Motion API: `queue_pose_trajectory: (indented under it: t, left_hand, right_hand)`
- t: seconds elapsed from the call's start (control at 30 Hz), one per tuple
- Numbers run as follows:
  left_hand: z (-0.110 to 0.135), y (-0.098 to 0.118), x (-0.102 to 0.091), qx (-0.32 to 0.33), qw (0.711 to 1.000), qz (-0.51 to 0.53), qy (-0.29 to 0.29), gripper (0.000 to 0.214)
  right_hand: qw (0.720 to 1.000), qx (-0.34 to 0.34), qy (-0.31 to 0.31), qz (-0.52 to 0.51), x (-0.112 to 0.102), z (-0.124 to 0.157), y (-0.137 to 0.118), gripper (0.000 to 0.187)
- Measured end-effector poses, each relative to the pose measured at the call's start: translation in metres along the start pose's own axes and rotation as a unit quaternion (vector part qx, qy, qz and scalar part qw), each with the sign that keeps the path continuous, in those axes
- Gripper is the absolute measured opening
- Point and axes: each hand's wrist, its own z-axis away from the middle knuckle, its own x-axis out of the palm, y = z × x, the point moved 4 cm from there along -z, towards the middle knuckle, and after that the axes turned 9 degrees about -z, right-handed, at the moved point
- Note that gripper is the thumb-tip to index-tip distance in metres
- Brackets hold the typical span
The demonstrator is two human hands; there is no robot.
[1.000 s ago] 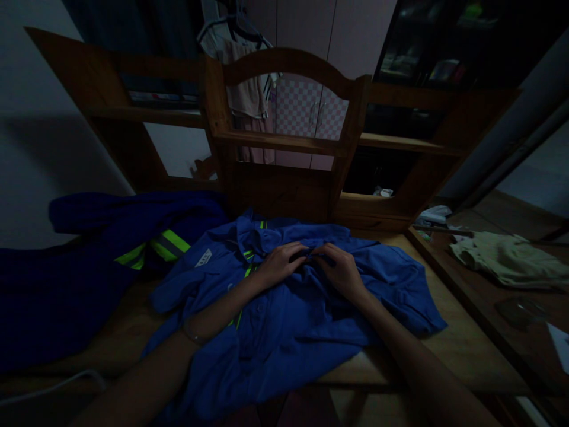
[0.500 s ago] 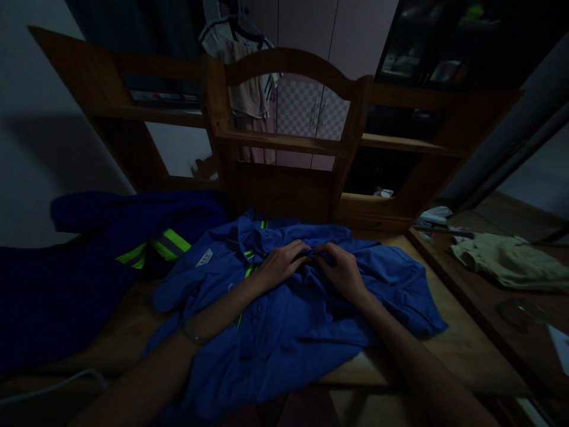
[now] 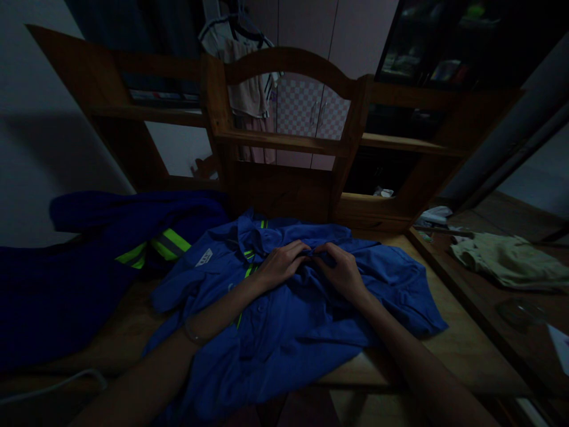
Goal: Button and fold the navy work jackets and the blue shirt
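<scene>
A blue work shirt (image 3: 275, 332) with yellow-green stripes and a white chest patch lies spread over the wooden desk (image 3: 462, 338), its lower part hanging past the front edge. My left hand (image 3: 284, 264) pinches a fold of its cloth near the middle, below the collar. Right beside it, my right hand (image 3: 341, 270) grips the same fold between thumb and fingers. The fingertips of both hands almost meet there. What exactly lies between them, cloth alone or a button, is too dark and small to tell.
Dark blue clothing (image 3: 57, 284) with reflective bands is heaped at the left. A wooden shelf unit (image 3: 284, 142) rises behind the shirt. On the right are a folded pale garment (image 3: 511, 261) and a clear glass object (image 3: 520, 311). A white cable (image 3: 57, 382) lies front left.
</scene>
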Motion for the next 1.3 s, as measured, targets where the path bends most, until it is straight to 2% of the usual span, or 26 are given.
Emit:
queue_pose_trajectory:
  t: [0.8,1.3]
  left_hand:
    - [0.0019,-0.0068,0.0026,-0.015,1.000,0.005,0.011,0.026]
    - [0.0017,-0.0074,0.0022,-0.027,1.000,0.002,-0.013,0.023]
  right_hand:
    - [1.000,-0.005,0.001,-0.007,-0.0011,-0.0009,-0.0029,0.010]
    - [1.000,-0.003,-0.012,-0.002,0.0005,0.0003,0.0006,0.013]
